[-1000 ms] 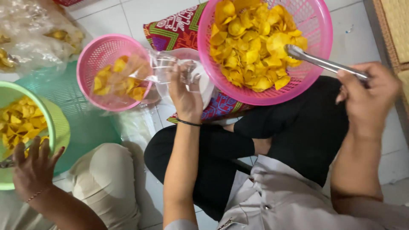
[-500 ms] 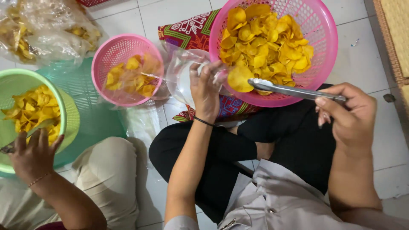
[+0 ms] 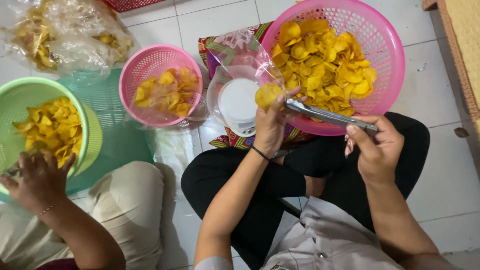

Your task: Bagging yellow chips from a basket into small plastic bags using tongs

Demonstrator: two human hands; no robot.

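Observation:
My right hand [image 3: 377, 150] grips metal tongs [image 3: 327, 115] whose tips pinch a yellow chip [image 3: 269, 95]. My left hand [image 3: 272, 122] holds open a clear plastic bag [image 3: 243, 62] that sits over a small white scale [image 3: 238, 106]. The chip is at the bag's mouth. Behind the tongs, a large pink basket [image 3: 390, 65] is full of yellow chips.
A smaller pink basket [image 3: 145, 65] with some chips stands to the left. Another person's hand [image 3: 40, 180] rests at a green basket [image 3: 92, 132] of chips at far left. Filled clear bags [image 3: 65, 35] lie at top left. A patterned cloth [image 3: 220, 50] lies under the scale.
The tongs have swung left out of the large pink basket, carrying one chip to the bag's mouth. The view has shifted, so everything sits lower and further right.

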